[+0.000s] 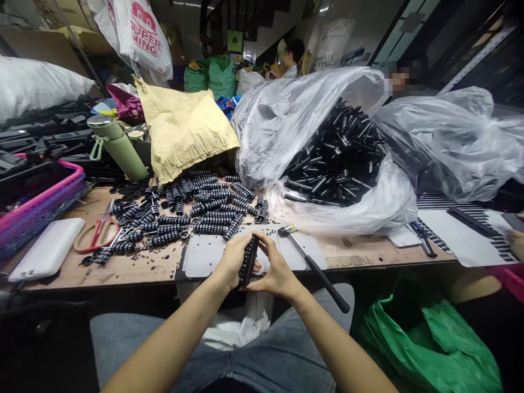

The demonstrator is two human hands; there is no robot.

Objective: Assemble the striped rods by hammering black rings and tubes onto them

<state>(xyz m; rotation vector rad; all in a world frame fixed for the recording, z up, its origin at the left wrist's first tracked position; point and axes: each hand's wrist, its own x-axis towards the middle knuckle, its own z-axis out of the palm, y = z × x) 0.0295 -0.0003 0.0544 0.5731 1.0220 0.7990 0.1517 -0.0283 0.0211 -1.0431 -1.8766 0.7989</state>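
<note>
Above the table's front edge, my left hand (231, 263) is closed around a black cylinder with rows of white marks (246, 261). My right hand (275, 268) grips a smooth black strip (251, 260) lying against that cylinder, thumb at its lower end and fingers at the top. A light grey mat (204, 256) lies behind both hands. On its right side rests a hammer (313, 266), its black handle sticking out over the edge. Many similar white-marked cylinders (213, 213) are heaped to the left, some with metal rods.
An open clear plastic bag (270, 136) spills black plastic parts (331, 158). Leftward are red-handled scissors (98, 234), a white power-bank-like block (47, 249), a green bottle (118, 147) and a pink-rimmed basket (45, 191). A yellow sack (188, 128) stands behind. Another person's hand (516, 237) shows at right.
</note>
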